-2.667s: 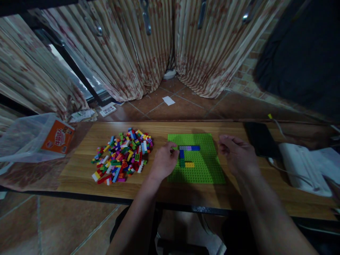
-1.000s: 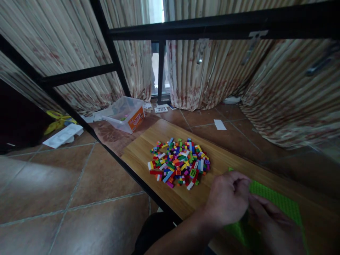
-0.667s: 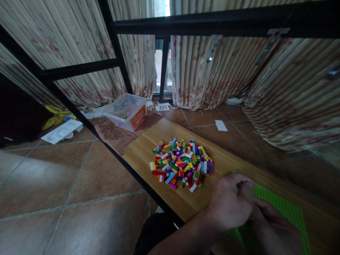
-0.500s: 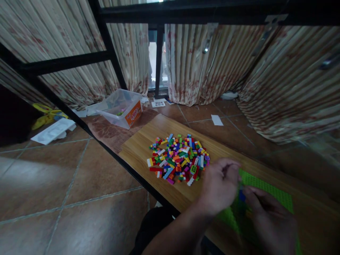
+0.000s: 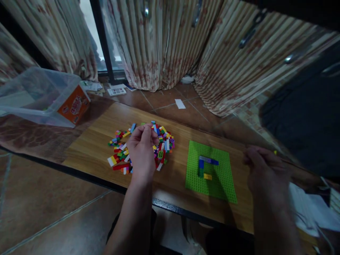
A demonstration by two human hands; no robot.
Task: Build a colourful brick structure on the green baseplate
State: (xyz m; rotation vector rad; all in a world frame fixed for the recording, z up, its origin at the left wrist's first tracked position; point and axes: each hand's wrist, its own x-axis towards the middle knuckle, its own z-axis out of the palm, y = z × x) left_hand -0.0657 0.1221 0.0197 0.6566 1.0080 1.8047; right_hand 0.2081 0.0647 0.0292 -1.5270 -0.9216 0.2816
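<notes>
Over the pile of mixed toy bricks (image 5: 122, 154) is my left hand (image 5: 142, 148), its thumb and fingers pinched together; whatever is between them is too small or hidden to name. A green baseplate (image 5: 223, 191) lies on the wooden board to the right of the pile. On it stand blue bricks (image 5: 201, 165) in a corner shape, with a yellow brick (image 5: 208, 176) near their lower end. My right hand (image 5: 265, 170) hovers beyond the plate's right side, fingers closed. I cannot make out anything in them.
A clear plastic bin (image 5: 45, 115) with an orange label sits at the left end of the wooden board (image 5: 87, 152). Papers (image 5: 117, 91) lie on the floor by the curtains. White sheets and a cable (image 5: 305, 209) are at the right, near a dark chair-like shape (image 5: 305, 102).
My hands have parted: the left moved from the baseplate to the brick pile, the right drew away to the right. The bricks on the plate are now uncovered. The view turned right.
</notes>
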